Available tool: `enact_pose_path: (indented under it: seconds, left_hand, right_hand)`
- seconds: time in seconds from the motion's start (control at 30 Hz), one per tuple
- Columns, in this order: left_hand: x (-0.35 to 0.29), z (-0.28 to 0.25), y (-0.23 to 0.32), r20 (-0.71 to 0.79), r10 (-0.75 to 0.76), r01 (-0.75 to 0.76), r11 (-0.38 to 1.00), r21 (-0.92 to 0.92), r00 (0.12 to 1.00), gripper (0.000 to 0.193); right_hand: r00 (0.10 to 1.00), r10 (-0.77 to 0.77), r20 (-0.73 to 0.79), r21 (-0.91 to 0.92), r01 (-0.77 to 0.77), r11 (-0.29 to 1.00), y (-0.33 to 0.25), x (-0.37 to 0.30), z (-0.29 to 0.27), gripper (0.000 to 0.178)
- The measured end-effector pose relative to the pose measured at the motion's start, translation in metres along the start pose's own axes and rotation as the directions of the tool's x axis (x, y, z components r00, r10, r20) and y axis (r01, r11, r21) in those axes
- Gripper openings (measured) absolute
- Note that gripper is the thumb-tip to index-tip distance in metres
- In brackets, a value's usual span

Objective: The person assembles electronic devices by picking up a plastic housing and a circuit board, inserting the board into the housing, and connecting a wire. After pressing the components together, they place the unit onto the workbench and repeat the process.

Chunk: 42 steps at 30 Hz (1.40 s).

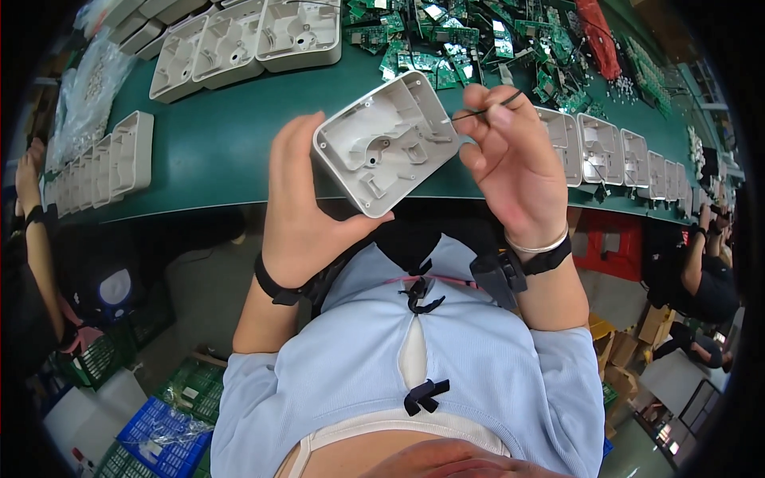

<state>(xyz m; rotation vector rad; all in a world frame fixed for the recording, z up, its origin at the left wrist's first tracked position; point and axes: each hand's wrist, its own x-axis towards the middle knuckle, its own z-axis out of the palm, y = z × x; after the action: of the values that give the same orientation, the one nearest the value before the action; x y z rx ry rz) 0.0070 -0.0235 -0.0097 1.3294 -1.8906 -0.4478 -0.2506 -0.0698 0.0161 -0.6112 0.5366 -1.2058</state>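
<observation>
My left hand point(299, 211) grips a white plastic housing point(390, 147) by its left and lower edges, holding it tilted above the table's near edge with its hollow side up. Ribs, posts and a round hole show inside it. To the right of the housing, my right hand point(514, 155) pinches a thin dark wire point(484, 111) between thumb and forefinger. One end of the wire meets the housing's right wall; whether it passes through cannot be made out.
Several white housings point(299, 36) line the back left of the green table point(215, 143), with stacked rows at the left point(131, 155) and right point(602, 147). Green circuit boards point(454, 40) lie heaped behind, beside a red bag point(598, 36). Other people work at both sides.
</observation>
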Motion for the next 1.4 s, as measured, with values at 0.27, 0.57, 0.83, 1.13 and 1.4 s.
enact_pose_path:
  seconds: [0.27, 0.57, 0.83, 1.13, 1.4]
  left_hand:
    - [0.008, 0.003, 0.002, 0.031, 0.018, -0.012, 0.986, -0.166, 0.999, 0.118]
    - [0.012, 0.003, 0.008, 0.044, 0.056, -0.049, 0.989, -0.142, 0.997, 0.116]
    - [-0.003, 0.018, 0.010, 0.107, -0.172, 0.203, 0.845, -0.495, 0.979, 0.113]
    - [0.005, 0.017, 0.014, 0.154, -0.255, 0.297, 0.811, -0.504, 0.955, 0.118]
    - [0.000, 0.013, 0.002, 0.158, -0.247, 0.293, 0.824, -0.485, 0.956, 0.118]
  right_hand:
    - [0.922, -0.300, 0.246, -0.880, 0.342, 0.330, 0.030, -0.008, 0.015, 0.011]
    - [0.843, -0.348, 0.410, -0.893, 0.448, 0.032, 0.042, -0.009, 0.010, 0.013]
    - [0.763, -0.446, 0.467, -0.845, 0.535, 0.030, 0.060, -0.001, 0.009, 0.009]
    - [0.828, -0.428, 0.361, -0.928, 0.365, -0.077, 0.053, -0.005, 0.009, 0.029]
    - [0.829, -0.426, 0.362, -0.932, 0.337, -0.137, 0.037, -0.002, 0.019, 0.038]
